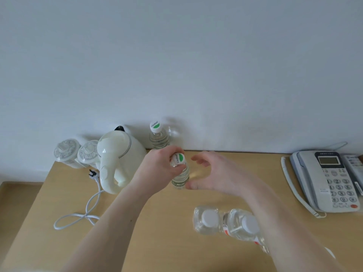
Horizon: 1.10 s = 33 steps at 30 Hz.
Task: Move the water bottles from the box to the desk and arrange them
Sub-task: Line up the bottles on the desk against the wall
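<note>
The left hand [159, 163] has its fingers [172, 151] pinched round the neck of a clear water bottle [180, 175], just under its white and green cap [178, 159]. The bottle stands upright on the worktop [157, 222], to the right of the white kettle [115, 154]. The right hand [218, 173] hovers just beside the bottle, fingers spread and curved, the thumb near the bottle's lower body; I cannot tell if it touches.

The bottle looks full, so probably fairly heavy for its size, with thin ribbed walls that would give under a squeeze and a smooth skin that could slip. The neck or ribbed waist seems the safest hold.

A second bottle [159, 134] stands behind the kettle's right side by the wall [176, 55]; two white-capped ones [225, 222] stand well in front. The worktop is smooth pale wood. No box is in view.
</note>
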Tool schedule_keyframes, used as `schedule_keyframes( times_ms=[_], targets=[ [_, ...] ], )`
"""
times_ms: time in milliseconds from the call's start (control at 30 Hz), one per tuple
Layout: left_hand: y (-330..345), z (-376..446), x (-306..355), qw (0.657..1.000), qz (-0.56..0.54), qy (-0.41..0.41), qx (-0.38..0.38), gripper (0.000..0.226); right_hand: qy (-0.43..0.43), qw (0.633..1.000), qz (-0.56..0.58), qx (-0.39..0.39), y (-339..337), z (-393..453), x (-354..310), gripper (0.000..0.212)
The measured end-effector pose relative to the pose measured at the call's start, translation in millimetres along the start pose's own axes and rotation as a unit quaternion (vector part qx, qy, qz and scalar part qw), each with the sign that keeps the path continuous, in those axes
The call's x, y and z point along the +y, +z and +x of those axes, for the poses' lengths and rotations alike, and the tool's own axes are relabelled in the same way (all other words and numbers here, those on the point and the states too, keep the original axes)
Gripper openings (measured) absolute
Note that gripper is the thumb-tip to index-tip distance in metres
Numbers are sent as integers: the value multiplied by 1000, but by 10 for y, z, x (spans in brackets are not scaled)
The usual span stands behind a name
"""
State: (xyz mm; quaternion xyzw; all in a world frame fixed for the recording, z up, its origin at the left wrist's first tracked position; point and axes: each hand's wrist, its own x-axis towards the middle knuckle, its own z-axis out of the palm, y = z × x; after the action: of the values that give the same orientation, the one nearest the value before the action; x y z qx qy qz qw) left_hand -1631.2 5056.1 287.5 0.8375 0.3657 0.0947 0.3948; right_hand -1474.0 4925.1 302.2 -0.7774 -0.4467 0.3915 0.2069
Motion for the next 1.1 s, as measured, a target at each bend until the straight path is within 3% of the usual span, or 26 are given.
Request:
schedule_keyframes(
  times_ms=[500, 1100],
  targets=[
    [-135, 724, -8, 999, 33, 33, -12, 25, 23, 1000, 6, 15, -108, 415, 91, 82],
    [-160, 899, 118, 998, 57, 33, 8, 33, 48, 999, 10, 11, -130, 473, 126, 79]
  ],
)
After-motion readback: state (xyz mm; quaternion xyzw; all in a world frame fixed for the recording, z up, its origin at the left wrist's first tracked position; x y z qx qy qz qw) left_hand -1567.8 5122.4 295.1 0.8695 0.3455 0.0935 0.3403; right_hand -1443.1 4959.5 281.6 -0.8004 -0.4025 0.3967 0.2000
